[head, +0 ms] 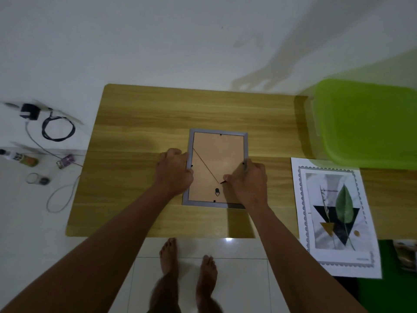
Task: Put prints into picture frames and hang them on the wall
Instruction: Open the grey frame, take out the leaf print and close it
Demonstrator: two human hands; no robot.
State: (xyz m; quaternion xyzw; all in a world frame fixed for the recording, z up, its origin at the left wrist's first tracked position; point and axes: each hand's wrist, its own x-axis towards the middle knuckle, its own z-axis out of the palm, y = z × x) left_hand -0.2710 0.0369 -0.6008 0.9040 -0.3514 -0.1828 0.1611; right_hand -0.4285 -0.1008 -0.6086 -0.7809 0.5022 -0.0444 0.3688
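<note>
While left hand (173, 171), right hand (249, 182) grip frame (218, 131) | backing (217, 152) inside | bin (365, 123) lidded

— Where was the grey rectangular picture frame (217, 168)?
— Face down on the light wooden table (140, 123), left hand (174, 170) gripping its left edge, right hand (248, 181) its right.
— The leaf-patterned paper print (334, 215)?
— Just right.

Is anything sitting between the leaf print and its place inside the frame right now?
Yes. The frame lies face down with its backing board in place, closing the opening; black tabs show at its edges. The left hand and right hand hold its sides. The leaf print lies apart on the table at right.
</note>
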